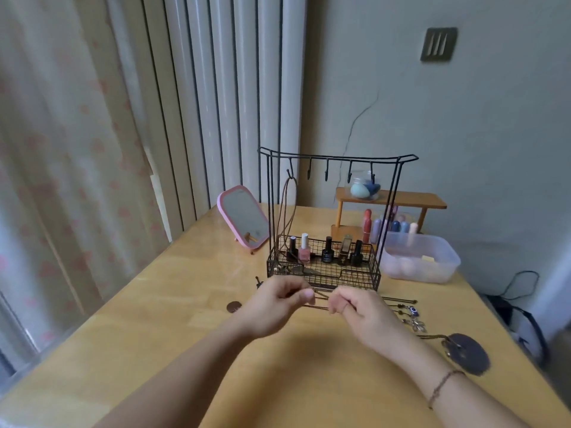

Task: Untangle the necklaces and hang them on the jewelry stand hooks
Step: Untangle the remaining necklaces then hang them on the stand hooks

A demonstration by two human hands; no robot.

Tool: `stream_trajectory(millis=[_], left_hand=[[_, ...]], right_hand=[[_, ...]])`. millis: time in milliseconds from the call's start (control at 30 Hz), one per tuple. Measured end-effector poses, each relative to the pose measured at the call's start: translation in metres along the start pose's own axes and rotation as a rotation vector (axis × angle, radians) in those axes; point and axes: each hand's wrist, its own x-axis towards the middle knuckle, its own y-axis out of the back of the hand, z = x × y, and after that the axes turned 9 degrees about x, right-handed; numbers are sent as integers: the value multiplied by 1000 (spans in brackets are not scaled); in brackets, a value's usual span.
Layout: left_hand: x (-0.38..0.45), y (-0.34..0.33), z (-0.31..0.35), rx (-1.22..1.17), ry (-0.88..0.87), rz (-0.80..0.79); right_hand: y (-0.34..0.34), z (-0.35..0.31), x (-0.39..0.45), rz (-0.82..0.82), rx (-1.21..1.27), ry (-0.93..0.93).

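**A:** Start at the hands. What have they got?

**B:** Both are just in front of the jewelry stand (327,217). The left hand (278,304) has its fingers curled, thumb and forefinger pinching thin brown necklace cords (321,295). The right hand (355,307) is curled round the same cords, just beside the left. The strands are blurred, so I cannot tell how many there are or how they cross.

**A:** Anything hidden?

**B:** The cords pass behind the fingers of both hands. To the right of the stand's front they come out again onto the wooden table (191,304), ending in small beads and charms (412,315) too small to make out, one blue. A dark round pendant (468,353) lies further right and nearer the camera. A smaller dark disc (234,306) lies to the stand's front left.

**A:** Is anything hung yet?

**B:** One brown necklace (289,208) hangs from the leftmost hook, its lower end dropping into the stand's wire basket. The other hooks (326,173) are bare.

**A:** Any writing?

**B:** Nail polish bottles (327,251) stand in the basket; their labels are unreadable.

**A:** And around the stand?

**B:** A pink-framed mirror (244,219) to its left, a clear plastic tub (420,261) to its right, a small wooden shelf (392,200) behind it holding a glass jar (364,186).
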Motion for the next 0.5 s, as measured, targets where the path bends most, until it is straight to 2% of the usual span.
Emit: stream_trajectory(millis=[67, 133, 200, 267, 300, 400, 500], left_hand=[[0, 15, 8, 24, -37, -71], [1, 18, 17, 197, -66, -173], [6, 13, 28, 190, -85, -180], [10, 8, 43, -88, -70, -154], [11, 8, 49, -252, -59, -141], [15, 16, 64, -570, -49, -167], [14, 35, 68, -707, -70, -173]], right_hand=[[16, -6, -2, -74, 52, -1], [24, -17, 0, -122, 134, -28], [29, -36, 3, -140, 374, -75], [39, -62, 8, -115, 576, -92], [47, -76, 11, -104, 590, -78], [82, -104, 20, -203, 431, -56], [116, -114, 29, -305, 228, -92]])
